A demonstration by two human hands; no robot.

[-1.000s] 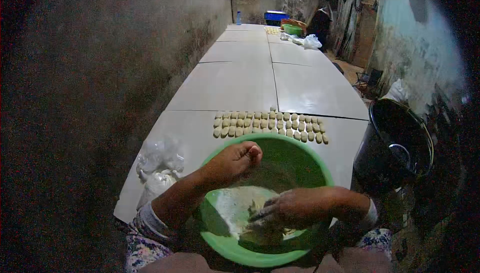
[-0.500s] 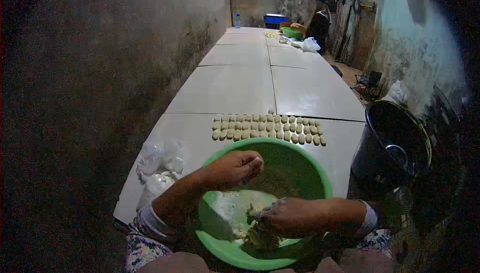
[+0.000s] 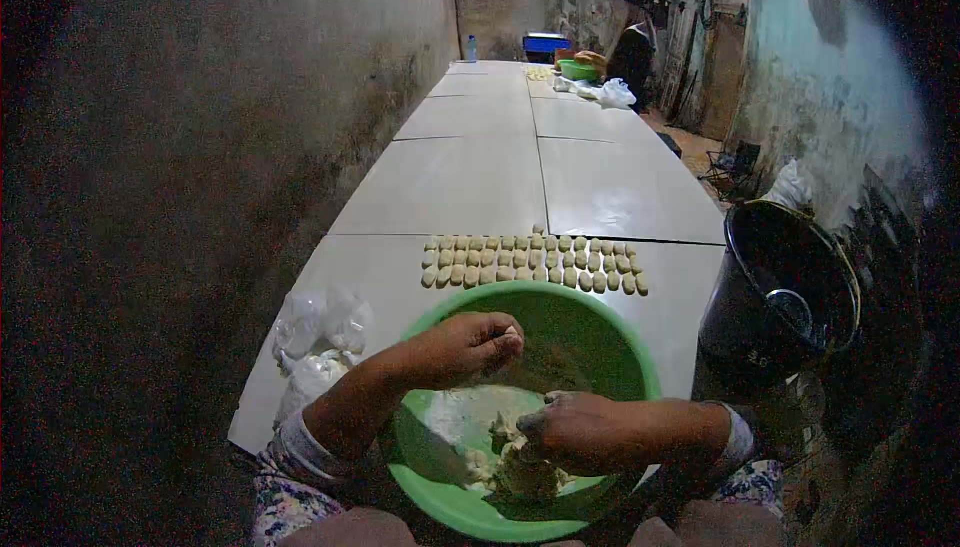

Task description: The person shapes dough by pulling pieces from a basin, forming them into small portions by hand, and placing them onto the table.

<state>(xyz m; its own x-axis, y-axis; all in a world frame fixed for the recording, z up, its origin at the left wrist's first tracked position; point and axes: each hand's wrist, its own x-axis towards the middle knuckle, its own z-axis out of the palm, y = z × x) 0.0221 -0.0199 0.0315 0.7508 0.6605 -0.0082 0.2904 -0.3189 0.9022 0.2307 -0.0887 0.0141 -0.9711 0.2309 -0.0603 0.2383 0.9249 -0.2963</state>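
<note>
A wide green basin (image 3: 648, 372) stands before me with a lump of pale dough (image 3: 525, 477) and white flour (image 3: 455, 417) in it. My right hand (image 3: 580, 432) is closed at the top of the lump, its fingers curled into the dough. Over the basin's left side hovers my left hand (image 3: 470, 347), closed, with a pale spot at its fingertips; whether that is dough or a floury finger I cannot make out. Beyond the rim, several small oval dough pieces (image 3: 535, 259) lie in rows on the white table (image 3: 440, 182).
Clear plastic bags (image 3: 318, 332) with white contents rest left of the basin. A large black bucket (image 3: 745, 322) stands to the right. Far down the table are a green bowl (image 3: 577, 71), a white bag (image 3: 616, 95), a blue crate (image 3: 546, 45) and a bottle (image 3: 471, 48).
My right hand has shifted slightly up at the dough, showing more of the lump's top. My left hand stays nearly where it was, closed. The view has tipped slightly.
</note>
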